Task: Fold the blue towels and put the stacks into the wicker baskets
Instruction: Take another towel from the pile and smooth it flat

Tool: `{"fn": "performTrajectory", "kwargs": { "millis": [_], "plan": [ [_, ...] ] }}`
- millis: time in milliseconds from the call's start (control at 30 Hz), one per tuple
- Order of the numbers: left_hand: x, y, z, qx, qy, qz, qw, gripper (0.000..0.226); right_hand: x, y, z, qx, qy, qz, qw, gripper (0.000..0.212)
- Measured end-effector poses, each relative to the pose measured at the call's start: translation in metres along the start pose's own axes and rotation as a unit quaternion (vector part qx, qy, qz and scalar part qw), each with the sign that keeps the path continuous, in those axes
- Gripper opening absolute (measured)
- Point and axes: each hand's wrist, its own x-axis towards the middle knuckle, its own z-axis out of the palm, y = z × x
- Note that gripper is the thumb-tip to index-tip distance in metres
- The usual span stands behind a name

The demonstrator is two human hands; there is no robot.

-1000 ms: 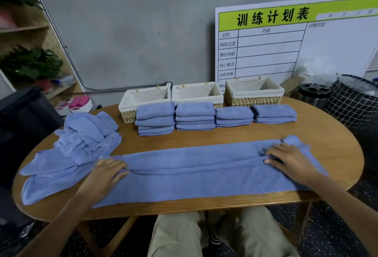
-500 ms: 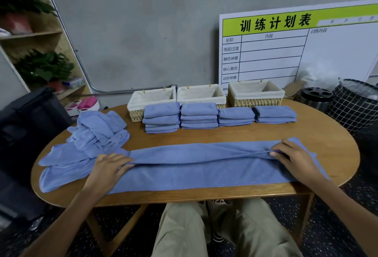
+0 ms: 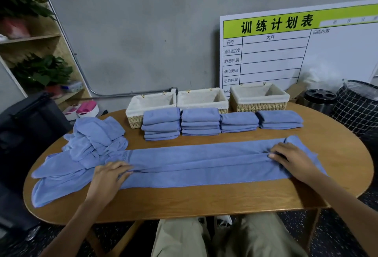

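From the head view, your left hand (image 3: pixel 110 177) and right hand (image 3: pixel 290 159) each pinched the middle crease of the long blue towel (image 3: pixel 196 164), which lay stretched across the surface (image 3: pixel 204 199) in a lengthwise fold; how tightly the fingers gripped was hard to judge. Four folded stacks (image 3: pixel 221 122) stood in a row just in front of the three wicker baskets (image 3: pixel 204 99), which looked unfilled. A crumpled pile of unfolded towels (image 3: pixel 92 142) waited at your left. By my reckoning, folding was well along, but loading the baskets had not begun.
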Motion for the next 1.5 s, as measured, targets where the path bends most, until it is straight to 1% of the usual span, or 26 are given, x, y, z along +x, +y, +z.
{"fn": "performTrajectory", "kwargs": {
  "millis": [100,167,267,333,400,467,533,567,633,733,767,833,867,900,967,1000,1067,1100,1133,1200,1267,1400,1500],
  "plan": [
    [-0.004,-0.003,-0.007,-0.01,0.006,0.003,1.0,0.04,-0.002,-0.009,-0.008,-0.013,0.029,-0.018,0.999,0.022],
    [-0.012,-0.002,-0.017,-0.01,0.007,0.004,1.0,0.041,-0.009,-0.015,-0.012,-0.024,0.039,-0.041,0.998,0.027],
    [-0.029,-0.006,-0.027,-0.032,-0.015,-0.015,0.999,0.044,-0.031,-0.017,-0.012,-0.029,0.017,-0.044,0.998,0.041],
    [-0.039,-0.005,-0.031,-0.038,-0.048,-0.037,0.997,0.048,-0.043,-0.018,-0.014,-0.02,-0.002,-0.02,1.0,0.053],
    [-0.047,-0.001,-0.033,-0.02,-0.075,-0.044,0.996,0.048,-0.047,-0.019,-0.017,-0.014,-0.017,-0.005,1.0,0.06],
    [-0.048,0.002,-0.036,-0.004,-0.093,-0.044,0.995,0.05,-0.049,-0.02,-0.02,-0.018,-0.032,-0.003,0.999,0.063],
    [-0.047,0.004,-0.041,0.024,-0.106,-0.039,0.993,0.055,-0.05,-0.024,-0.027,-0.025,-0.043,0.009,0.999,0.061],
    [-0.046,0.005,-0.042,0.044,-0.107,-0.032,0.993,0.058,-0.051,-0.027,-0.03,-0.034,-0.042,0.018,0.998,0.06],
    [-0.046,0.009,-0.048,0.074,-0.104,-0.026,0.992,0.055,-0.051,-0.035,-0.037,-0.067,-0.034,0.046,0.996,0.059],
    [-0.031,0.025,-0.055,0.087,-0.066,-0.026,0.994,0.052,-0.04,-0.051,-0.041,-0.124,-0.017,0.091,0.988,0.062],
    [-0.022,0.034,-0.055,0.08,-0.049,-0.025,0.995,0.053,-0.033,-0.056,-0.037,-0.13,-0.003,0.098,0.987,0.062],
    [0.003,0.06,-0.048,0.029,-0.023,-0.022,0.999,0.052,-0.011,-0.072,-0.023,-0.112,0.021,0.09,0.989,0.054],
    [0.018,0.079,-0.043,-0.015,-0.031,-0.025,0.999,0.053,0.003,-0.083,-0.011,-0.1,0.023,0.079,0.992,0.048],
    [0.035,0.098,-0.038,-0.064,-0.064,-0.031,0.995,0.056,0.016,-0.096,0.001,-0.09,0.019,0.07,0.993,0.042],
    [0.06,0.134,-0.023,-0.135,-0.176,-0.052,0.974,0.061,0.039,-0.122,0.026,-0.075,-0.017,0.072,0.994,0.03],
    [0.066,0.148,-0.012,-0.134,-0.229,-0.054,0.963,0.061,0.045,-0.133,0.037,-0.077,-0.053,0.079,0.993,0.031],
    [0.07,0.163,0.004,-0.104,-0.31,-0.052,0.943,0.064,0.043,-0.138,0.054,-0.101,-0.152,0.095,0.979,0.047],
    [0.067,0.163,0.01,-0.094,-0.336,-0.056,0.936,0.07,0.037,-0.135,0.058,-0.11,-0.194,0.103,0.969,0.054],
    [0.062,0.16,0.013,-0.086,-0.346,-0.059,0.932,0.079,0.031,-0.13,0.059,-0.111,-0.217,0.11,0.964,0.058],
    [0.056,0.146,0.015,-0.085,-0.343,-0.055,0.934,0.095,0.025,-0.12,0.056,-0.108,-0.236,0.118,0.958,0.062],
    [0.05,0.129,0.012,-0.082,-0.344,-0.06,0.933,0.103,0.025,-0.117,0.053,-0.112,-0.254,0.114,0.954,0.065],
    [0.035,0.078,0.004,-0.055,-0.339,-0.109,0.933,0.102,0.029,-0.117,0.053,-0.117,-0.252,0.117,0.954,0.073],
    [0.018,0.044,-0.003,-0.041,-0.331,-0.123,0.935,0.1,0.027,-0.117,0.054,-0.122,-0.252,0.114,0.953,0.079]
  ]
}}
